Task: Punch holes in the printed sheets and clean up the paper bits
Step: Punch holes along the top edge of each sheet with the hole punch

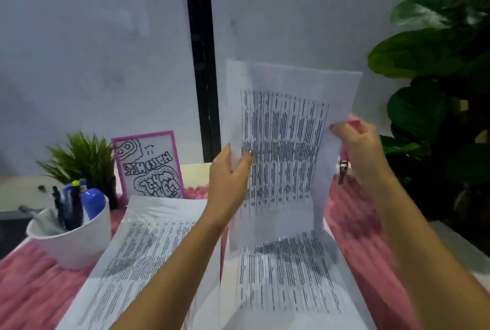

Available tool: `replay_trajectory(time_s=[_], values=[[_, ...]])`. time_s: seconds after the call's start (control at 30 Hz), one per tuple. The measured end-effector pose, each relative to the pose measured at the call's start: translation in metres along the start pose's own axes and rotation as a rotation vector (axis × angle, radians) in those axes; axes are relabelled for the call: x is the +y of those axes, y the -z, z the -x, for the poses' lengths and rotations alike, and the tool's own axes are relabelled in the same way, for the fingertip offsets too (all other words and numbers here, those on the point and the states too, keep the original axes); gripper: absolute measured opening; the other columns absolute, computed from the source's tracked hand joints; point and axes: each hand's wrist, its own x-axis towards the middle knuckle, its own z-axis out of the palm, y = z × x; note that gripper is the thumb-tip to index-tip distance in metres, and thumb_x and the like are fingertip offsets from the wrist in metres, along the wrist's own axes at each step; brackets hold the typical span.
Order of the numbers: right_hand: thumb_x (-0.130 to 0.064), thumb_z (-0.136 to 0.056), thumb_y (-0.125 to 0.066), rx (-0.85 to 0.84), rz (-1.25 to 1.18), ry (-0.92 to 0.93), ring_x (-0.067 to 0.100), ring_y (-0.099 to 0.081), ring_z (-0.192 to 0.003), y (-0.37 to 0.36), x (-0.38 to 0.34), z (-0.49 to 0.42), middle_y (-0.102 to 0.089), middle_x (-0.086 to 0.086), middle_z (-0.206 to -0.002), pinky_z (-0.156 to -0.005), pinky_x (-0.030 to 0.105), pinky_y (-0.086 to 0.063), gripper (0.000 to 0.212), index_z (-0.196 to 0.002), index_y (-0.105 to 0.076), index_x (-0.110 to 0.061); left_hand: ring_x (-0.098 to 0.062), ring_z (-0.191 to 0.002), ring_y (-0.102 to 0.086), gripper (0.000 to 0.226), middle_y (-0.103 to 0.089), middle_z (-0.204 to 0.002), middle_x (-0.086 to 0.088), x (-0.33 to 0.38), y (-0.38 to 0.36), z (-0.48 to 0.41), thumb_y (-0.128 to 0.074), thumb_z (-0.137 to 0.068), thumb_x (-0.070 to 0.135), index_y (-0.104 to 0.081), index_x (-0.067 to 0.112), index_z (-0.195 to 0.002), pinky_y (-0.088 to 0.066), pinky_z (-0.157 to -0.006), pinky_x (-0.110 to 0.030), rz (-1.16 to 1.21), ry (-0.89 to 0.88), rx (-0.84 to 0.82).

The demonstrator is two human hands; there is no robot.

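A printed sheet [286, 144] is held upright at centre right of the frame, above more sheets [148, 250] laid flat on a pink cloth [31, 290]. Its left edge is pinched by the left hand [230, 173], thumb pressed on the printed face. Its right edge is gripped by the curled fingers of the right hand [363, 144]. A pink object [354, 122] is partly hidden behind that hand.

Two hands hold a printed sheet [283, 149] upright above a pink mat [31, 290]. The left hand [229, 178] pinches its left edge, the right hand [358, 144] its right edge. More printed pages [148, 250] lie flat below.
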Motion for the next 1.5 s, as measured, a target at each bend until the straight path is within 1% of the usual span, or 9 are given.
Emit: replay_trajectory(time_s=[0.17,0.5,0.63,0.73,0.9,1.1,1.2,1.37,1.5], values=[[-0.023,-0.082,-0.061,0.133,-0.01,0.11,0.017,-0.044,-0.065,-0.006,-0.028,0.015,-0.046,0.01,-0.074,-0.063,0.029,-0.038,0.034,-0.084,-0.051,0.009,0.026,-0.067,-0.049,0.023,-0.045,-0.078,0.02,0.02,0.001,0.013,-0.051,-0.101,0.014,-0.045,0.032,-0.088,-0.04,-0.06,0.001,-0.035,-0.194,0.062],[-0.027,-0.08,-0.058,0.18,0.195,-0.075,0.014,-0.034,-0.06,-0.021,-0.008,0.051,-0.039,0.001,-0.075,-0.061,0.037,-0.034,0.027,-0.062,-0.038,-0.021,-0.025,-0.081,-0.058,0.015,-0.06,-0.092,-0.01,-0.035,0.009,0.037,-0.046,-0.097,0.004,-0.056,0.016,-0.099,-0.055,-0.074,-0.025,-0.168,-0.021,-0.034],[-0.018,-0.088,-0.056,0.185,0.232,0.005,0.015,-0.034,-0.059,-0.036,-0.043,0.035,-0.038,0.0,-0.072,-0.057,0.029,-0.033,0.034,-0.06,-0.036,-0.019,-0.019,-0.09,-0.06,0.021,-0.062,-0.106,-0.006,-0.006,0.042,0.022,-0.048,-0.093,0.011,-0.054,0.009,-0.113,-0.051,-0.079,-0.027,-0.144,0.063,-0.015],[-0.02,-0.087,-0.054,0.091,0.26,-0.06,0.015,-0.033,-0.059,-0.059,-0.058,0.021,-0.035,0.0,-0.062,-0.058,0.031,-0.031,0.027,-0.063,-0.041,-0.019,-0.012,-0.084,-0.062,0.038,-0.059,-0.099,0.007,0.012,0.089,0.016,-0.054,-0.091,0.002,-0.039,0.023,-0.119,-0.055,-0.074,-0.032,-0.052,0.228,-0.054],[-0.018,-0.083,-0.06,-0.155,0.281,-0.324,0.016,-0.036,-0.054,-0.124,-0.03,0.047,-0.045,-0.003,-0.058,-0.053,0.027,-0.027,0.019,-0.066,-0.052,-0.017,-0.026,-0.087,-0.069,0.043,-0.066,-0.103,-0.011,-0.002,0.176,0.043,-0.065,-0.081,-0.009,-0.049,0.013,-0.116,-0.061,-0.072,-0.039,-0.046,0.513,0.014],[-0.016,-0.083,-0.055,-0.599,0.603,-0.486,0.01,-0.039,-0.066,-0.195,0.029,0.097,-0.05,-0.004,-0.102,-0.062,0.026,-0.033,0.016,-0.095,-0.045,-0.015,-0.036,-0.088,-0.072,0.041,-0.068,-0.103,-0.019,-0.045,0.236,0.098,-0.062,-0.078,-0.018,-0.056,0.006,-0.111,-0.06,-0.076,-0.048,-0.003,0.766,0.007],[-0.021,-0.076,-0.061,-0.623,0.693,-0.531,0.011,-0.062,-0.076,-0.205,0.047,0.108,-0.066,-0.001,-0.111,-0.071,0.031,-0.054,0.052,-0.122,-0.049,-0.001,-0.023,-0.082,-0.072,0.04,-0.073,-0.095,-0.007,-0.065,0.242,0.111,-0.072,-0.07,-0.007,-0.064,0.012,-0.104,-0.059,-0.08,-0.046,-0.325,0.694,-0.025],[-0.034,-0.087,-0.06,-0.611,0.937,-0.434,0.017,-0.064,-0.074,-0.2,0.056,0.115,-0.065,0.003,-0.096,-0.06,0.026,-0.047,0.032,-0.106,-0.061,-0.009,-0.012,-0.087,-0.066,0.033,-0.071,-0.097,0.007,-0.071,0.237,0.113,-0.068,-0.078,0.006,-0.07,0.023,-0.107,-0.056,-0.081,-0.036,-0.618,0.603,-0.113],[-0.047,-0.09,-0.057,-0.552,1.107,-0.325,0.025,-0.067,-0.083,-0.201,0.056,0.118,-0.065,0.008,-0.098,-0.072,0.033,-0.055,0.039,-0.108,-0.058,-0.013,-0.022,-0.091,-0.064,0.041,-0.069,-0.094,0.002,-0.074,0.23,0.106,-0.06,-0.079,0.004,-0.069,0.023,-0.114,-0.045,-0.069,-0.028,-0.765,0.544,-0.16]])
